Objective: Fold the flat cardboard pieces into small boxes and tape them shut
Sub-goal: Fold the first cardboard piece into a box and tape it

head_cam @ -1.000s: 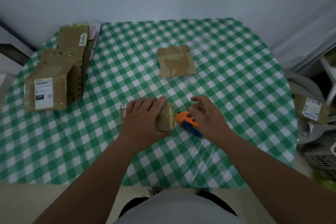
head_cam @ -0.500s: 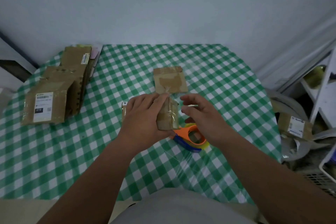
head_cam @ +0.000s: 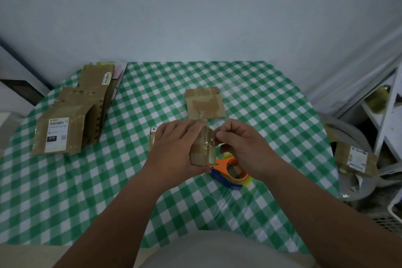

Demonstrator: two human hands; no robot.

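My left hand (head_cam: 174, 148) grips a small folded cardboard box (head_cam: 203, 150) at the middle of the table, fingers over its top and thumb underneath. The box's right end shows clear tape. Fingertips of my right hand (head_cam: 241, 146) pinch at the upper right corner of that box. An orange and blue tape dispenser (head_cam: 230, 171) lies on the cloth just below and right of the box, partly hidden by my right hand. A flat cardboard piece (head_cam: 205, 103) with tape marks lies farther back.
A pile of flattened and folded cardboard boxes (head_cam: 76, 115), one with a white label, sits at the left of the green checked table (head_cam: 272, 115). To the right, off the table, stand a grey bin (head_cam: 352, 159), a labelled parcel (head_cam: 354, 159) and a white shelf (head_cam: 387, 115).
My right hand left the tape dispenser and came up to the box's right end, where it now pinches the corner. The dispenser lies uncovered on the cloth. My head view tilted upward.
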